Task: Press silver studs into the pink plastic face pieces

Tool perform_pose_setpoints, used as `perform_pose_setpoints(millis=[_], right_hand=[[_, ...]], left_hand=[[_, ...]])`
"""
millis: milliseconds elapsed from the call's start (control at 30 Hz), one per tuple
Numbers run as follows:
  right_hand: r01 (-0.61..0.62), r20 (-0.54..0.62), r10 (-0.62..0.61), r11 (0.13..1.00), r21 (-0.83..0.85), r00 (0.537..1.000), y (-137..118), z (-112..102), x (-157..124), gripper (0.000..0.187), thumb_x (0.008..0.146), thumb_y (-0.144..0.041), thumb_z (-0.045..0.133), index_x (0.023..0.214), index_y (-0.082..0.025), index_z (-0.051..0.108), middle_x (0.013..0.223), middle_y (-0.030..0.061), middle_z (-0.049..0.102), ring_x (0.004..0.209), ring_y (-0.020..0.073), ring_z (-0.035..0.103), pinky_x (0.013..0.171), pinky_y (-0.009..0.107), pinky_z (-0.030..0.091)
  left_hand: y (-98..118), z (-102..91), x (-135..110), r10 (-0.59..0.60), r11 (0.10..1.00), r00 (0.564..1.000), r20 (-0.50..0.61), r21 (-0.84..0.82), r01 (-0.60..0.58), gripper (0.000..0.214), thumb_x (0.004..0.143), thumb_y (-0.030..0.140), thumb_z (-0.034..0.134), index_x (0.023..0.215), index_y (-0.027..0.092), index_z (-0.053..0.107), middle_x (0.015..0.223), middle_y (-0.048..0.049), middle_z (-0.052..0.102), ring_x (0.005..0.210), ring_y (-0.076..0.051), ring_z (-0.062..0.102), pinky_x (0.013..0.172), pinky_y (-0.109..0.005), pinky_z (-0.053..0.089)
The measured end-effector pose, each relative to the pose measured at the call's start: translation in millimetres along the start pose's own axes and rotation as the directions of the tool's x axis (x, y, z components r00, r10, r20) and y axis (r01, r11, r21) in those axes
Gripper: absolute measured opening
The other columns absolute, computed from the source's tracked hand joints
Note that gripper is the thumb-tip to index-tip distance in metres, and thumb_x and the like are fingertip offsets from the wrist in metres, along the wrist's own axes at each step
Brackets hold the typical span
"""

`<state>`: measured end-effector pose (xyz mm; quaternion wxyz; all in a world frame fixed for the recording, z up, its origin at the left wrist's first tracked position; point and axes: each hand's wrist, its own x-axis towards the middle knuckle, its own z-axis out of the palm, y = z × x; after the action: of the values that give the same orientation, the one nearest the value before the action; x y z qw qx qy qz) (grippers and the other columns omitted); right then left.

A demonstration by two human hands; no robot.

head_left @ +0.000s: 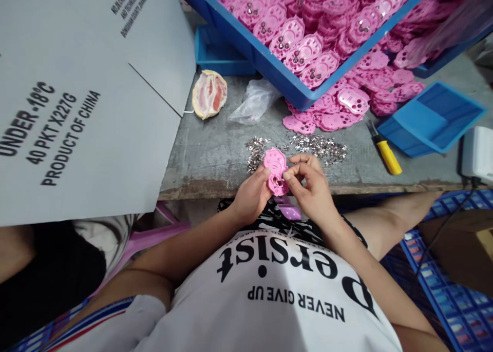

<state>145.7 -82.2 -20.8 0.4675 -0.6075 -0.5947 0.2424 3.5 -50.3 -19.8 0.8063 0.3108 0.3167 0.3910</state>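
My left hand (pixel 253 195) grips a pink plastic shell (pixel 276 163) by its left edge, just over the table's front edge. At the shell's lower right, near its round holes, my right hand (pixel 310 185) has thumb and index finger pinched together. Whatever sits in that pinch is too small to make out. Small shiny metal pieces (pixel 321 148) lie spread on the table behind my right hand. Another heap of metal pieces (pixel 254 154) is just behind my left hand.
A blue crate (pixel 265 59) full of pink shells stands at the back, with loose shells (pixel 339 117) before it. To the right are a yellow-handled screwdriver (pixel 389 157) and a blue bin (pixel 435 118). A cut fruit (pixel 209 94), plastic bag (pixel 256 100) and large carton (pixel 88 100) are leftward.
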Motion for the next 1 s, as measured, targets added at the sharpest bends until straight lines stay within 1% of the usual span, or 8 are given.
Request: perform_pose_setpoints(millis=[200,333,467,567,700,833,1000], right_hand=[[-0.029,-0.007,0.029,0.999,0.014,1.000,-0.7,-1.6,-1.4,0.018,0.090,-0.027,0.061,0.074,-0.023,0.058,0.107,0.0083,0.061,0.106,0.0246,0.058,0.093,0.042,0.049],[-0.051,0.003,0.051,0.996,0.079,0.999,-1.2,-2.7,-1.1,0.019,0.090,-0.029,0.063,0.072,-0.023,0.058,0.103,0.0075,0.061,0.106,0.0240,0.057,0.092,0.041,0.048],[-0.108,0.033,0.104,0.984,0.145,0.994,2.2,-3.3,-0.4,0.018,0.090,-0.031,0.064,0.074,-0.022,0.061,0.105,0.0078,0.061,0.106,0.0240,0.058,0.090,0.040,0.048],[-0.114,0.048,0.108,0.981,0.159,0.993,4.3,-2.8,-0.1,0.017,0.090,-0.032,0.064,0.075,-0.022,0.062,0.105,0.0079,0.061,0.105,0.0242,0.058,0.090,0.041,0.048],[-0.076,0.031,0.073,0.991,0.113,0.997,4.4,-0.8,-0.3,0.019,0.090,-0.030,0.063,0.074,-0.022,0.060,0.104,0.0077,0.062,0.104,0.0241,0.058,0.091,0.042,0.048],[-0.006,-0.011,0.006,1.000,0.028,1.000,3.0,1.6,-1.8,0.017,0.091,-0.026,0.060,0.075,-0.022,0.058,0.102,0.0073,0.061,0.101,0.0234,0.059,0.088,0.041,0.049],[0.086,-0.037,-0.090,0.992,-0.087,0.995,3.4,5.2,-5.0,0.010,0.093,-0.023,0.058,0.083,-0.023,0.059,0.107,0.0084,0.060,0.106,0.0244,0.059,0.091,0.044,0.049]], left_hand=[[0.1,4.1,-0.6,-0.031,0.989,0.999,0.010,-0.146,0.032,0.039,0.086,0.036,0.067,0.121,0.019,0.062,0.119,-0.0099,0.072,0.123,-0.030,0.064,0.107,-0.046,0.048],[0.2,5.7,-1.5,-0.042,0.977,0.999,0.001,-0.208,0.042,0.038,0.085,0.033,0.069,0.119,0.017,0.063,0.118,-0.0107,0.073,0.122,-0.030,0.064,0.108,-0.046,0.047],[-1.2,3.7,-0.1,-0.042,0.973,0.999,-0.001,-0.227,0.041,0.036,0.086,0.032,0.069,0.118,0.016,0.064,0.118,-0.0105,0.072,0.124,-0.030,0.063,0.108,-0.045,0.046],[-2.1,1.7,1.2,-0.042,0.974,0.999,0.001,-0.222,0.041,0.037,0.086,0.032,0.070,0.119,0.017,0.064,0.119,-0.0104,0.072,0.124,-0.030,0.063,0.108,-0.044,0.046],[-1.8,1.0,2.2,-0.046,0.976,0.999,-0.002,-0.214,0.045,0.039,0.086,0.033,0.070,0.121,0.017,0.064,0.119,-0.0101,0.072,0.124,-0.029,0.062,0.108,-0.044,0.046],[-0.3,2.1,3.3,-0.053,0.976,0.999,-0.006,-0.213,0.050,0.040,0.086,0.033,0.069,0.123,0.017,0.062,0.118,-0.0098,0.072,0.123,-0.028,0.062,0.107,-0.043,0.047],[1.7,2.5,4.9,-0.058,0.971,0.998,0.004,-0.232,0.057,0.038,0.087,0.032,0.066,0.122,0.017,0.061,0.113,-0.0096,0.072,0.116,-0.027,0.065,0.099,-0.040,0.050]])
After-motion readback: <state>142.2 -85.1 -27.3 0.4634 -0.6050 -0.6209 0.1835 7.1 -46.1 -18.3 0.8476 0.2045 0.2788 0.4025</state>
